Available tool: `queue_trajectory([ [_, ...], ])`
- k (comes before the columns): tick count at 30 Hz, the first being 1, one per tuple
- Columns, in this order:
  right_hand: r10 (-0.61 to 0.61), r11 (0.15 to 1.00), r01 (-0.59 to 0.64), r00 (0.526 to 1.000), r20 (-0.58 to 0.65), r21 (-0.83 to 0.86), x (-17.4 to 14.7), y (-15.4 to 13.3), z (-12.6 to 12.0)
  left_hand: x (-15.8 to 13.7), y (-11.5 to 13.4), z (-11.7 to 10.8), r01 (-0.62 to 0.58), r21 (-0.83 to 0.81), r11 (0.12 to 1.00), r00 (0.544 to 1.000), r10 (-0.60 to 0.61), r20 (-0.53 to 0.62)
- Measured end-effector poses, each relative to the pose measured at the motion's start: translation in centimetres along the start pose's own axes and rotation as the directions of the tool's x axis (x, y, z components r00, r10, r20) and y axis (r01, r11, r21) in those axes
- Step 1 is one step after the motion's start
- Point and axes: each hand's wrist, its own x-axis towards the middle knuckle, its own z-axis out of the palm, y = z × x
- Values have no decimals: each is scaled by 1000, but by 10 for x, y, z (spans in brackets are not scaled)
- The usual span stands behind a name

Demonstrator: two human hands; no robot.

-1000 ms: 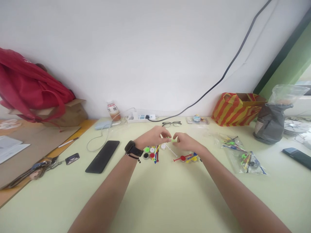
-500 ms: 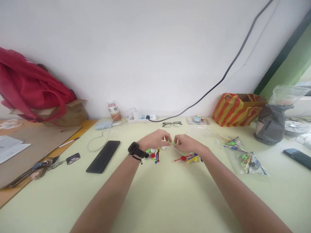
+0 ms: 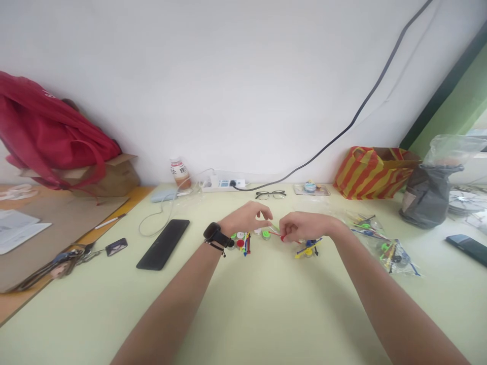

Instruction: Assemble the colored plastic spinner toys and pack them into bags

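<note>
1. The left hand [image 3: 247, 219], with a watch [image 3: 213, 233] on its wrist, hovers over the table [image 3: 247, 309]; its fingertips pinch a thin green stick [image 3: 274, 228].
2. The right hand [image 3: 304, 226] pinches a red piece [image 3: 282, 237] just beside a green disc [image 3: 266, 234].
3. Small coloured parts [image 3: 240, 242] lie beneath; a phone [image 3: 163, 244] lies well to the left.
</note>
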Motion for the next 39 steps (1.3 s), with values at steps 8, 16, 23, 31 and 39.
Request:
queue_trajectory([
  [8, -90, 880, 270, 902, -421, 391, -2, -18, -5, -6, 23, -25, -132, -230, 964, 988, 111, -103],
  [16, -68, 908, 290, 815, -576, 302, 13, -28, 9, -5, 42, -17, -186, -313, 932, 968, 118, -223],
  [23, 102, 974, -195, 839, -535, -119, 26, 16, 11, -9, 26, -18, 11, -145, 989, 994, 4, 106],
  [31, 44, 966, -157, 881, -470, -204, 30, 12, 20, -6, 4, -9, 162, 68, 984, 928, -175, 329],
  [39, -57, 981, -18, 923, -379, -193, 43, -5, 41, -8, -3, -13, 130, 124, 984, 969, -153, 193],
])
